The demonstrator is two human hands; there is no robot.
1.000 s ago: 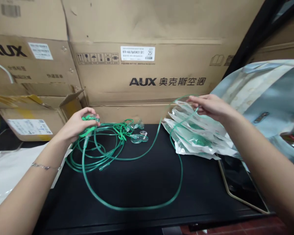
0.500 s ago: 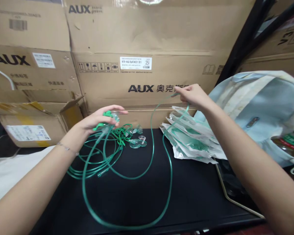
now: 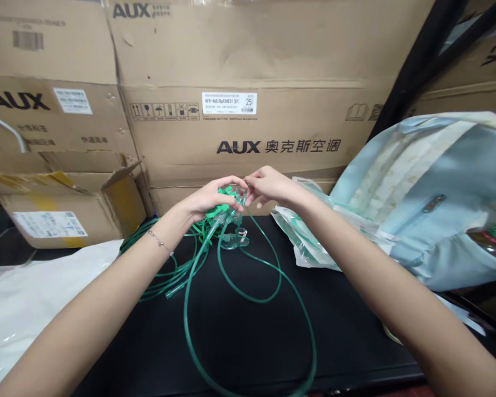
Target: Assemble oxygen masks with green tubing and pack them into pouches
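Note:
My left hand point(image 3: 209, 197) is closed around a clear plastic mask piece point(image 3: 221, 216) with a bright green strap point(image 3: 217, 209). Green tubing point(image 3: 186, 309) runs down from it, loops wide over the black tabletop and comes back up. My right hand point(image 3: 269, 186) pinches the tubing close to the left fingertips; the exact grip is partly hidden. Below the hands lies another clear mask part point(image 3: 235, 241). Coiled green tubes point(image 3: 165, 281) rest behind and below my left forearm, one connector end point(image 3: 171, 292) showing.
White-and-clear packets point(image 3: 310, 242) with green tubing are stacked at right, beside a light blue backpack point(image 3: 450, 193). White plastic sheeting point(image 3: 45, 298) lies at left, before a small open carton point(image 3: 66, 209). Large AUX cartons point(image 3: 240, 60) wall off the back of the black table point(image 3: 248, 342).
My right hand has moved left and down with the tubing, coming up against my left hand. My left hand has shifted right with the mask. The tubing loops have swung right.

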